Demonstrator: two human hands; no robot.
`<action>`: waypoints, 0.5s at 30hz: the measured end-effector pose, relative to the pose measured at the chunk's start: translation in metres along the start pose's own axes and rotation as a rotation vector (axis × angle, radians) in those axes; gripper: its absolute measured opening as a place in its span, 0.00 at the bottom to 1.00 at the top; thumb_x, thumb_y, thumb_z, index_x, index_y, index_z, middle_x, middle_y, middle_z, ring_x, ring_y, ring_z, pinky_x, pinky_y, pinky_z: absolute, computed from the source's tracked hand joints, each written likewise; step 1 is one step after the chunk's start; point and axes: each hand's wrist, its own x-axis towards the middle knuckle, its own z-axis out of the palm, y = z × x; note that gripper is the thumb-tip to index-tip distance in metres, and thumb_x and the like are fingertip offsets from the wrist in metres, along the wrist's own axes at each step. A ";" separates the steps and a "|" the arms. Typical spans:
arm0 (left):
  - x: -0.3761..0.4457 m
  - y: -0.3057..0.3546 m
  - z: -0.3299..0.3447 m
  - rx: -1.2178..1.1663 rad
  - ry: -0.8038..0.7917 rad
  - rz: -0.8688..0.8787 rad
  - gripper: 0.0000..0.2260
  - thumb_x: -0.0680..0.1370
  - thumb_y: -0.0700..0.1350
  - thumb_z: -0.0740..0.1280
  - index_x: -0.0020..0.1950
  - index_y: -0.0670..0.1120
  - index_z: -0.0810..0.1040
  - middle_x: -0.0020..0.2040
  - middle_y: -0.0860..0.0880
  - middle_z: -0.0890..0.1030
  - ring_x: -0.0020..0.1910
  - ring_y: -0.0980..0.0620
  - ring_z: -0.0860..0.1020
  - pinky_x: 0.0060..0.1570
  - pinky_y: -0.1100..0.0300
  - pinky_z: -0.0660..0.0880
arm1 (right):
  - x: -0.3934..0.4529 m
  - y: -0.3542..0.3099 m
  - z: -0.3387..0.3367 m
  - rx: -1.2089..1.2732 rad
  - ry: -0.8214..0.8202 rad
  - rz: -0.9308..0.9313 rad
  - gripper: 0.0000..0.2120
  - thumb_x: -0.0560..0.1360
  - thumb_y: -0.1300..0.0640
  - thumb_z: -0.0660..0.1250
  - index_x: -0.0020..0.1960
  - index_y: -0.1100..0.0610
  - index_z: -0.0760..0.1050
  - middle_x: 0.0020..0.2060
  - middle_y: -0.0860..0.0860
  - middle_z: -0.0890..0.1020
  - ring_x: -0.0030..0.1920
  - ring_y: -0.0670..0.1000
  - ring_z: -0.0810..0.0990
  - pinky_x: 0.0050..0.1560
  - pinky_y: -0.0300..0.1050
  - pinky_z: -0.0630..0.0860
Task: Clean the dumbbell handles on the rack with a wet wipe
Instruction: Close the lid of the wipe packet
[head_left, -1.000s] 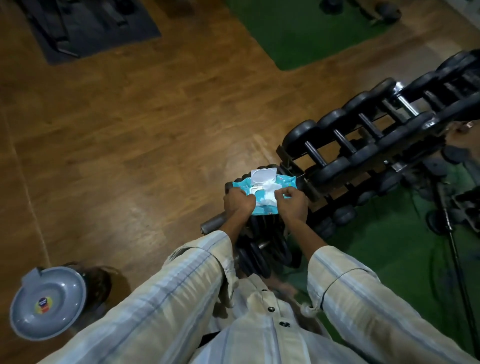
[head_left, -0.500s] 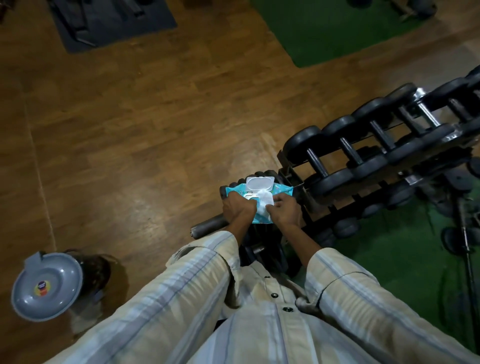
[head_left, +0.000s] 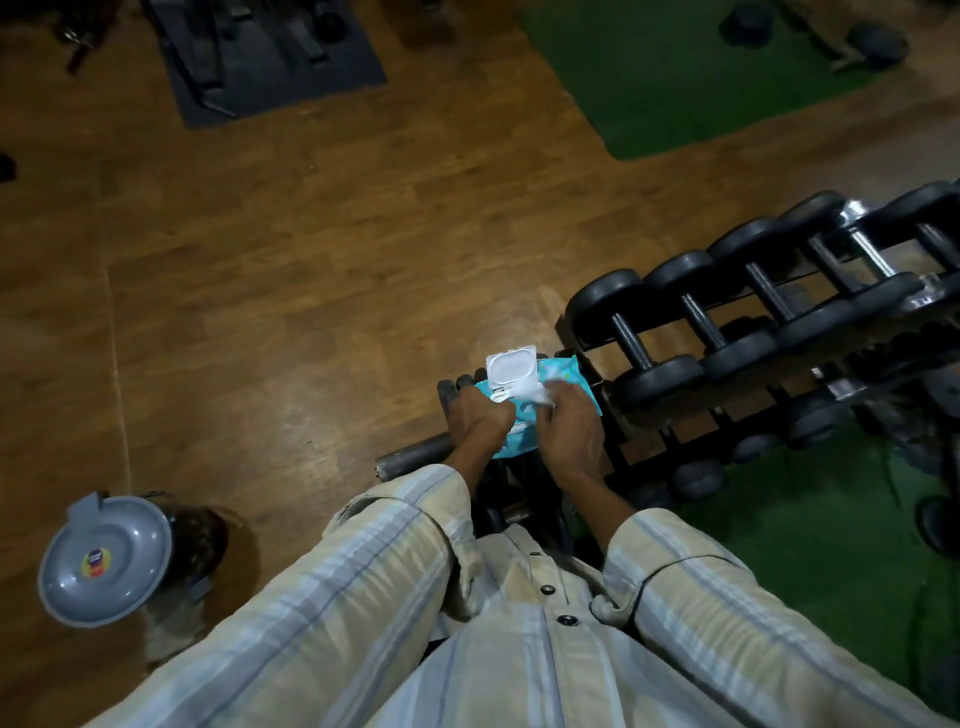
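Head view, looking down past striped shirt sleeves: the left hand (head_left: 480, 418) curls its grip over the near-left end of a turquoise soft-plastic wet-wipe pack (head_left: 563, 379), steadying it on top of a stack of dark weight plates at the near end of the rack. The pack's white flip lid (head_left: 510, 368) stands open. The right hand (head_left: 569, 431) pinches a white wet wipe (head_left: 540, 392) at the pack's opening, its grip closed on the sheet, which looks only partly drawn out. The black round-headed dumbbells with steel handles (head_left: 631, 343) lie in a row on the black metal rack (head_left: 852, 387), just right of the pack and running far right; none is being touched. A grey round plastic lid (head_left: 104, 558) sits on the wooden floor (head_left: 311, 260) at near left. The step in hand appears to be fetching a wipe; cleaning has not begun. Next the sheet needs pulling free while the left hand keeps the pack down, then carrying to the nearest handle and wrapping around it
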 end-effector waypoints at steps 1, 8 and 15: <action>0.001 0.000 0.002 -0.005 -0.001 -0.014 0.23 0.70 0.44 0.72 0.64 0.46 0.74 0.67 0.46 0.67 0.58 0.41 0.80 0.15 0.65 0.69 | -0.003 0.002 0.004 -0.077 -0.059 -0.038 0.13 0.76 0.55 0.67 0.59 0.52 0.81 0.53 0.52 0.84 0.55 0.54 0.81 0.56 0.52 0.79; 0.005 -0.006 0.005 0.092 -0.050 0.053 0.20 0.74 0.41 0.70 0.64 0.44 0.73 0.68 0.44 0.66 0.68 0.42 0.72 0.55 0.55 0.77 | 0.002 -0.013 0.005 -0.217 -0.257 0.044 0.15 0.76 0.46 0.65 0.49 0.55 0.85 0.55 0.58 0.79 0.60 0.60 0.74 0.61 0.54 0.72; 0.011 -0.016 0.006 0.054 -0.135 0.010 0.21 0.73 0.40 0.74 0.64 0.38 0.75 0.62 0.44 0.75 0.59 0.44 0.82 0.31 0.65 0.77 | 0.027 -0.022 -0.002 -0.177 -0.457 0.232 0.23 0.79 0.46 0.56 0.62 0.58 0.80 0.67 0.57 0.74 0.70 0.59 0.67 0.71 0.57 0.61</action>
